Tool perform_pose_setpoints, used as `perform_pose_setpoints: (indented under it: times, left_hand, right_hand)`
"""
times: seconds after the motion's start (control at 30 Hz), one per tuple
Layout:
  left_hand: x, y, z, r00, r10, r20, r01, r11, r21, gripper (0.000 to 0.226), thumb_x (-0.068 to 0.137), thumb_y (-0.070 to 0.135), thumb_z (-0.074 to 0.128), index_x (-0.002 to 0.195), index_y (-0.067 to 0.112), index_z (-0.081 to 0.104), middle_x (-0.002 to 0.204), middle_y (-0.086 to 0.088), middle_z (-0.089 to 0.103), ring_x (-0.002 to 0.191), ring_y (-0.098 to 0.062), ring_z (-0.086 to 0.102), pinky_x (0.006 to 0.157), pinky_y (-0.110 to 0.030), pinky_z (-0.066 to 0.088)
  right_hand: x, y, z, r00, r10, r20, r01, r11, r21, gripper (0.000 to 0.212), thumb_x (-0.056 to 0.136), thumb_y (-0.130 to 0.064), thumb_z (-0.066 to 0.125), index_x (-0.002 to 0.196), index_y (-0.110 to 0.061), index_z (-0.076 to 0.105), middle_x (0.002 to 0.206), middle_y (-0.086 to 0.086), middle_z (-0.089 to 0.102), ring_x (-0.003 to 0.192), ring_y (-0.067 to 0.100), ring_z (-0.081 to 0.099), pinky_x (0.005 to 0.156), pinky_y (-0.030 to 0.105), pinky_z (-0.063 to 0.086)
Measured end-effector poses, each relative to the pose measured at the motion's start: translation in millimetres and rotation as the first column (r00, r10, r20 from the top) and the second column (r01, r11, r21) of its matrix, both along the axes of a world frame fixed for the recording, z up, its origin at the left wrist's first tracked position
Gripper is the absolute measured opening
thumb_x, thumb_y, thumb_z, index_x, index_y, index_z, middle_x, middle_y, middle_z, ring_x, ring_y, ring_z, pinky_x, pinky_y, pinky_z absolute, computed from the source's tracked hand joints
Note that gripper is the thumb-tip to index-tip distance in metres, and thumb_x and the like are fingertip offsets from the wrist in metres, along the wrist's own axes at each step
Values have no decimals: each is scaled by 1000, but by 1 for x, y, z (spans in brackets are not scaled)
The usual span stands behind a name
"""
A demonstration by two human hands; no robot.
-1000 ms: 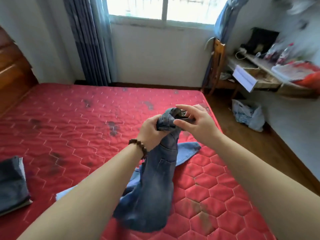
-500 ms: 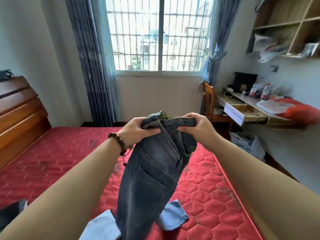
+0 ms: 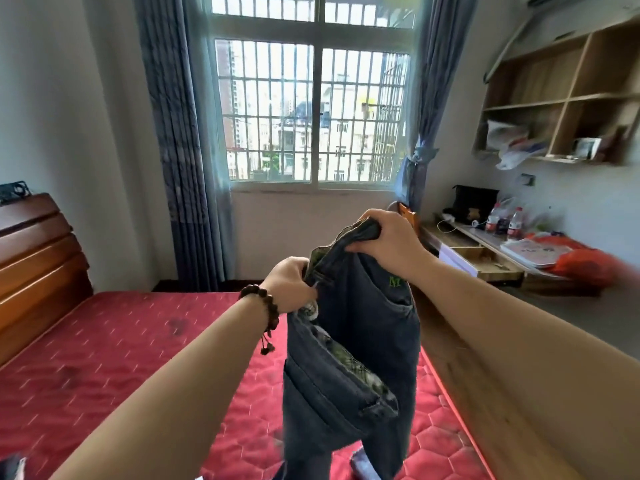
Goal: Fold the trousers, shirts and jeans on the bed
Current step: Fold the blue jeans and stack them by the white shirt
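Raised higher than half a second ago: dark grey jeans (image 3: 360, 344), held up in the air above the red quilted bed (image 3: 138, 348), waistband no longer level but slanted, up at the right and down at the left. Right hand (image 3: 388, 245) lifted above the left since then, fingers curled over the top of the waistband and pinching it. Left hand (image 3: 289, 284) lower and nearer, fingers closed round the waistband edge by the fly, a beaded bracelet (image 3: 266, 308) on that wrist. Waist now twisted open, showing a greenish patterned lining inside, less of it seen before. View tipped upward as well: far more of the barred window (image 3: 313, 109) and of the wall shelves (image 3: 568, 95) than earlier, less of the mattress. Legs of the jeans cut off by the bottom edge, hems out of sight. Pale blue cloth (image 3: 362, 464) on the bed behind the legs, mostly hidden. Dark blurred scrap at the lower left corner, not identifiable. Desk (image 3: 467, 249) at the right smeared by motion, bottles (image 3: 505, 220) with red labels there, print unreadable. Small green lettering near the right pocket of the jeans, starting with "M", the rest covered by the right wrist.
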State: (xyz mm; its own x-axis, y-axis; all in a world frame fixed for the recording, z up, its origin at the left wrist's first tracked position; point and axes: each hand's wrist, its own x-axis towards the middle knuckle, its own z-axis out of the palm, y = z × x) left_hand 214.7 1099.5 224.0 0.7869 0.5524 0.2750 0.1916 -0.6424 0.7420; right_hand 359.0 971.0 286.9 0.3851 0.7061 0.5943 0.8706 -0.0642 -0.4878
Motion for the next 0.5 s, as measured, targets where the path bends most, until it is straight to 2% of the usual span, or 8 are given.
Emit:
perform_pose_setpoints:
  times: [0.1,0.2,0.3,0.37,0.43,0.5]
  left_hand:
    - [2,4,-4,997,8,-79,-3,998,64,6,73,3,62,68,2,59,60,1,44,59,-14,39,56,-25,36]
    - [7,3,-10,997,6,-73,-5,1000,21,13,75,14,70,65,11,62,58,5,46,55,-11,39,57,-24,36]
    - [12,-8,-19,998,-8,-64,0,992,-123,33,67,46,79,78,16,70,66,10,63,59,-10,57,63,-22,46]
    - [14,-16,-29,999,-9,-46,0,981,-193,48,55,66,75,79,24,71,70,15,68,65,-4,63,66,-19,48]
    - [14,-21,-41,997,-22,-73,9,985,-171,49,49,68,75,78,28,68,71,18,67,69,-1,62,70,-20,48]
    - [11,-24,-51,988,-54,-146,38,993,-109,44,52,56,80,81,27,65,76,15,67,74,-5,63,73,-23,50]
  right_hand:
    - [17,-8,12,998,-62,3,62,997,43,28,67,-21,85,81,-6,66,78,0,62,80,20,57,72,30,41]
    - [29,-11,19,997,-74,-9,74,996,52,24,70,-19,83,82,-10,64,81,-1,63,83,19,57,73,28,40]
    - [35,-10,21,993,-111,-31,113,991,66,24,74,-18,80,83,-15,58,82,-3,58,84,18,53,71,25,33]
    - [39,-10,23,990,-138,-43,141,986,92,25,74,-19,80,84,-17,56,84,-2,58,84,18,53,73,25,33]
    - [44,-11,26,985,-168,-49,173,977,126,26,75,-21,80,86,-18,56,85,-3,59,82,16,54,73,24,35]
    - [49,-13,29,979,-192,-73,202,966,160,25,74,-21,80,86,-19,59,82,-6,59,80,13,55,73,22,37]
